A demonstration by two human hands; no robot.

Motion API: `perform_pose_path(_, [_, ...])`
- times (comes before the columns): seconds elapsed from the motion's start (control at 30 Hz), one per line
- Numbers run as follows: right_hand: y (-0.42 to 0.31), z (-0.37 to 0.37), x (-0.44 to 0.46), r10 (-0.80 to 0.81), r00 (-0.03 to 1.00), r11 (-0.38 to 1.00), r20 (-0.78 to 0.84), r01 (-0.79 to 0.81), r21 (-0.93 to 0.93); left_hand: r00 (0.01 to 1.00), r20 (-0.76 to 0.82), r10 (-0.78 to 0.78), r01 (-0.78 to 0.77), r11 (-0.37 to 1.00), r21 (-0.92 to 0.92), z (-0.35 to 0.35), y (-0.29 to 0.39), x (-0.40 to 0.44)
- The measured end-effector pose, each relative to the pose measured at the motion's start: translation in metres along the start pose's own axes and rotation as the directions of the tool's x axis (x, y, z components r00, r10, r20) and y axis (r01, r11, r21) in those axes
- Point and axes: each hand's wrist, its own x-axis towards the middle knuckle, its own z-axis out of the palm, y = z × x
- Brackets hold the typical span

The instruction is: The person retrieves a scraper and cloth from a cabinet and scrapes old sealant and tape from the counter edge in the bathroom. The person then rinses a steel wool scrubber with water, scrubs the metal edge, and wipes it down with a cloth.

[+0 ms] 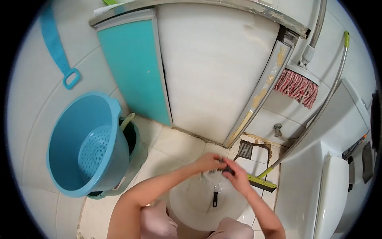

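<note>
Both of my hands meet over the far rim of a pale round basin (187, 213) on the floor. My left hand (209, 162) has its fingers closed on a small dark object (226, 169), too small to make out. My right hand (237, 175) is closed on the same dark object from the other side. Below my hands, a tool with a black handle (215, 199) lies in the basin. Something clear, perhaps water or thin plastic, shows under my left hand. My knees are at the basin's near side.
A blue tub (85, 147) stands at the left over a green bucket (139, 153). At the right are a squeegee (262, 183) with a long handle, a floor drain (245, 149), a hanging mop (296, 88) and a white toilet (333, 195). Cabinet panels (217, 67) stand ahead.
</note>
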Motion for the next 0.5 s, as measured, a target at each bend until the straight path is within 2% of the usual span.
perform_pose_path(0.03, [-0.024, -0.013, 0.019, -0.069, 0.995, 0.997, -0.069, 0.067, -0.030, 0.996, -0.021, 0.084, -0.086, 0.978, -0.191, -0.010, 0.006, 0.009])
perform_pose_path(0.07, [-0.039, -0.025, 0.038, -0.131, 0.985, 0.984, -0.112, 0.115, -0.135, 0.992, -0.054, 0.110, -0.118, 0.977, -0.178, -0.022, 0.029, 0.008])
perform_pose_path(0.13, [-0.066, -0.051, 0.075, -0.291, 0.938, 0.918, -0.190, 0.218, -0.331, 0.971, -0.146, 0.189, -0.230, 0.905, -0.358, -0.043, 0.068, 0.004])
perform_pose_path(0.2, [-0.097, -0.089, 0.115, -0.495, 0.829, 0.794, -0.260, 0.309, -0.524, 0.911, -0.273, 0.308, -0.388, 0.865, -0.318, -0.069, 0.112, 0.000])
perform_pose_path(0.23, [-0.118, -0.109, 0.133, -0.595, 0.751, 0.715, -0.287, 0.331, -0.616, 0.833, -0.386, 0.396, -0.486, 0.857, -0.170, -0.083, 0.135, -0.003])
perform_pose_path(0.27, [-0.143, -0.129, 0.146, -0.640, 0.706, 0.675, -0.303, 0.328, -0.661, 0.730, -0.477, 0.490, -0.561, 0.827, -0.009, -0.097, 0.157, -0.009])
perform_pose_path(0.33, [-0.191, -0.169, 0.170, -0.751, 0.588, 0.558, -0.301, 0.320, -0.766, 0.559, -0.617, 0.554, -0.489, 0.821, 0.294, -0.126, 0.200, -0.027])
perform_pose_path(0.37, [-0.209, -0.184, 0.180, -0.808, 0.519, 0.483, -0.279, 0.311, -0.819, 0.279, -0.640, 0.716, -0.535, 0.669, 0.516, -0.142, 0.217, -0.031])
perform_pose_path(0.4, [-0.223, -0.195, 0.192, -0.827, 0.493, 0.457, -0.270, 0.309, -0.834, -0.026, -0.577, 0.816, -0.497, 0.491, 0.716, -0.159, 0.235, -0.034])
perform_pose_path(0.47, [-0.243, -0.211, 0.209, -0.861, 0.442, 0.407, -0.252, 0.300, -0.863, -0.258, -0.520, 0.814, -0.408, 0.396, 0.823, -0.200, 0.267, -0.046])
perform_pose_path(0.5, [-0.250, -0.214, 0.215, -0.861, 0.452, 0.396, -0.233, 0.308, -0.865, -0.318, -0.471, 0.823, -0.247, 0.407, 0.879, -0.224, 0.279, -0.051])
